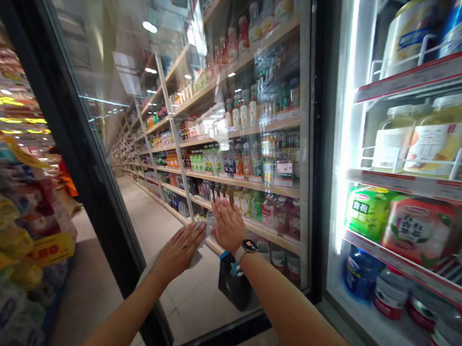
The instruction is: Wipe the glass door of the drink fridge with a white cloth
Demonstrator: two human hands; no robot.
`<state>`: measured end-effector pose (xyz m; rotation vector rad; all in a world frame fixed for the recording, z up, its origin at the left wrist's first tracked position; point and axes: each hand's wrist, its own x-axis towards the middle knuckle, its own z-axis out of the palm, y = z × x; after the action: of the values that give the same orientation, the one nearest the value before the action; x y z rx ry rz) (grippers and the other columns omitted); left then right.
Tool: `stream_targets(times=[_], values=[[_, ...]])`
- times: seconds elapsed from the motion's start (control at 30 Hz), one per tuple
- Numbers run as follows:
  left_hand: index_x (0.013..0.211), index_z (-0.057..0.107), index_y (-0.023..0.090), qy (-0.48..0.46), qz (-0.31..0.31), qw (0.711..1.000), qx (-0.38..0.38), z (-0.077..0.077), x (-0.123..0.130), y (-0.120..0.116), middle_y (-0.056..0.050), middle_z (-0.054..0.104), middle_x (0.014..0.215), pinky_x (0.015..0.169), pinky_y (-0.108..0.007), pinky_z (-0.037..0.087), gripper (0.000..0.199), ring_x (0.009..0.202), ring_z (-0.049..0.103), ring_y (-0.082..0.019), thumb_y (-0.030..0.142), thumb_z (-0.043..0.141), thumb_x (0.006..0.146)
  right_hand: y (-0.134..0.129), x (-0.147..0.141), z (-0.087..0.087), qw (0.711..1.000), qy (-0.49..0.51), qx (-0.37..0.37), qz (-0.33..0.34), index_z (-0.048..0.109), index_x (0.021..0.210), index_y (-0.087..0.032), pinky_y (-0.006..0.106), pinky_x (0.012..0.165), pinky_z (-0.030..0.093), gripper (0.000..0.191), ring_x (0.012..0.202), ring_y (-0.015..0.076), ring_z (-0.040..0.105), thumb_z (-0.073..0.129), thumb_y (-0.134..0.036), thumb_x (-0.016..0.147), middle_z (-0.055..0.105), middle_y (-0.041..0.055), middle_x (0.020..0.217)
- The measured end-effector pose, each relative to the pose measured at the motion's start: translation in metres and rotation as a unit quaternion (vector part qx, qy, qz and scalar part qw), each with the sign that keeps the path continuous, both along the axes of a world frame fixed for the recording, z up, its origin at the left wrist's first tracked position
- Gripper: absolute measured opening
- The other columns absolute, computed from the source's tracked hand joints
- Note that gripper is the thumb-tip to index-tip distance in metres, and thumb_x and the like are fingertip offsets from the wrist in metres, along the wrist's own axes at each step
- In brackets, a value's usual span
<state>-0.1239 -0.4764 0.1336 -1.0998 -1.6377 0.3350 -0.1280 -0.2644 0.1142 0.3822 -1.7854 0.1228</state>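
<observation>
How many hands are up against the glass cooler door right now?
2. The left hand presses a white cloth against the glass door, and the right hand, with a watch on its wrist, lies flat on the glass just beside it.

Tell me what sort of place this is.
Probably a supermarket or convenience store: a glass-door cooler, bottled drinks on shelves with price strips, and a rack of packaged goods across the aisle.
</observation>
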Motion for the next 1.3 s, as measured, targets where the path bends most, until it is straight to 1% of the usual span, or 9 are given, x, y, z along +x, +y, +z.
stream_targets(times=[0.1, 0.17, 0.23, 0.27, 0.33, 0.4, 0.6, 1.03, 1.3], values=[[0.153, 0.027, 0.019, 0.011, 0.014, 0.999, 0.049, 0.034, -0.001, 0.016, -0.008, 0.051, 0.146, 0.124, -0.04, 0.019, 0.068, 0.147, 0.026, -0.019, 0.005, 0.042, 0.088, 0.0, 0.0, -0.001, 1.0, 0.002, -0.001, 0.005, 0.033, 0.152, -0.011, 0.044, 0.121, 0.013, 0.06, 0.149, 0.0233, 0.023, 0.041, -0.03, 0.095, 0.04, 0.0131, 0.155], [0.154, 0.024, 0.017, 0.023, 0.013, 0.994, 0.102, 0.057, -0.002, 0.029, -0.011, 0.047, 0.149, 0.123, -0.044, 0.022, 0.069, 0.149, 0.021, -0.022, 0.008, 0.045, 0.089, 0.0, 0.0, -0.001, 1.0, -0.012, -0.002, 0.006, 0.031, 0.153, -0.012, 0.045, 0.121, 0.014, 0.061, 0.149, 0.0234, 0.023, 0.041, -0.03, 0.095, 0.039, 0.0125, 0.156], [0.155, 0.021, 0.016, 0.019, -0.001, 0.992, 0.121, 0.07, -0.005, 0.04, -0.013, 0.043, 0.152, 0.121, -0.047, 0.026, 0.071, 0.15, 0.02, -0.025, 0.01, 0.046, 0.089, 0.001, 0.0, -0.002, 1.0, -0.02, -0.004, 0.004, 0.029, 0.154, -0.013, 0.045, 0.121, 0.014, 0.062, 0.149, 0.0234, 0.022, 0.041, -0.03, 0.096, 0.038, 0.0119, 0.156], [0.155, 0.019, 0.016, 0.013, -0.007, 0.993, 0.12, 0.072, -0.006, 0.043, -0.013, 0.042, 0.153, 0.12, -0.048, 0.028, 0.072, 0.149, 0.021, -0.025, 0.009, 0.045, 0.088, 0.001, 0.0, -0.002, 1.0, -0.019, -0.004, 0.003, 0.028, 0.154, -0.013, 0.045, 0.121, 0.014, 0.062, 0.149, 0.0232, 0.022, 0.041, -0.03, 0.096, 0.038, 0.0118, 0.156], [0.155, 0.017, 0.017, 0.001, -0.01, 0.993, 0.115, 0.067, -0.008, 0.044, -0.013, 0.04, 0.154, 0.119, -0.047, 0.03, 0.073, 0.148, 0.025, -0.025, 0.009, 0.044, 0.088, 0.001, -0.001, -0.002, 1.0, -0.014, 0.0, 0.003, 0.028, 0.154, -0.013, 0.044, 0.122, 0.013, 0.062, 0.149, 0.0228, 0.02, 0.042, -0.03, 0.096, 0.038, 0.0117, 0.156], [0.155, 0.017, 0.017, -0.002, -0.01, 0.994, 0.107, 0.055, -0.008, 0.042, -0.013, 0.039, 0.154, 0.12, -0.045, 0.03, 0.072, 0.147, 0.027, -0.024, 0.008, 0.044, 0.089, 0.002, -0.001, -0.003, 1.0, -0.014, 0.002, 0.003, 0.028, 0.154, -0.012, 0.044, 0.122, 0.012, 0.062, 0.15, 0.0228, 0.019, 0.042, -0.03, 0.096, 0.037, 0.0116, 0.157], [0.155, 0.018, 0.014, 0.023, -0.003, 0.997, 0.072, 0.023, -0.004, 0.032, -0.013, 0.047, 0.149, 0.119, -0.042, 0.031, 0.071, 0.149, 0.023, -0.024, 0.007, 0.046, 0.09, 0.002, 0.0, -0.004, 1.0, -0.031, 0.002, 0.005, 0.03, 0.153, -0.013, 0.044, 0.122, 0.014, 0.061, 0.15, 0.0223, 0.019, 0.043, -0.029, 0.096, 0.035, 0.0115, 0.157], [0.155, 0.018, 0.013, 0.009, 0.004, 0.998, 0.059, -0.013, 0.001, 0.025, -0.011, 0.053, 0.144, 0.119, -0.04, 0.031, 0.071, 0.147, 0.027, -0.023, 0.003, 0.044, 0.089, 0.002, 0.0, -0.01, 1.0, -0.015, 0.0, 0.001, 0.033, 0.152, -0.012, 0.044, 0.122, 0.012, 0.058, 0.15, 0.0221, 0.021, 0.041, -0.027, 0.096, 0.038, 0.0116, 0.156], [0.155, 0.02, 0.017, -0.014, 0.001, 0.997, 0.074, -0.039, 0.003, 0.022, -0.009, 0.054, 0.143, 0.122, -0.037, 0.027, 0.069, 0.141, 0.04, -0.02, 0.003, 0.038, 0.09, 0.003, 0.0, -0.011, 0.999, -0.038, 0.007, -0.009, 0.032, 0.153, -0.014, 0.046, 0.121, 0.017, 0.06, 0.149, 0.0238, 0.022, 0.043, -0.028, 0.095, 0.037, 0.0115, 0.157]])
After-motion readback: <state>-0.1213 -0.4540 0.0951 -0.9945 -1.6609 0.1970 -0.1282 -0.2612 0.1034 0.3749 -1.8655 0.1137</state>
